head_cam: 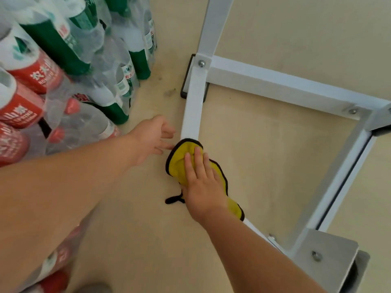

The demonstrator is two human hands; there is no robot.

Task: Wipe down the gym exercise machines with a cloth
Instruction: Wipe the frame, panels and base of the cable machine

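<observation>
A white metal machine frame (pixel 193 106) lies low over the beige floor, its bars bolted into a rectangle. A yellow cloth with black trim (pixel 179 159) is draped over the frame's near bar. My right hand (pixel 201 182) presses flat on the cloth, fingers straight and pointing up the bar. My left hand (pixel 150 138) hovers just left of the bar, fingers loosely spread, its fingertips close to the cloth's edge and holding nothing.
Shrink-wrapped packs of water bottles (pixel 63 70) with red and green labels are stacked at the left, close to the frame. A black rubber foot (pixel 186 81) sits under the frame's corner. A grey bracket plate (pixel 330 256) is at the lower right.
</observation>
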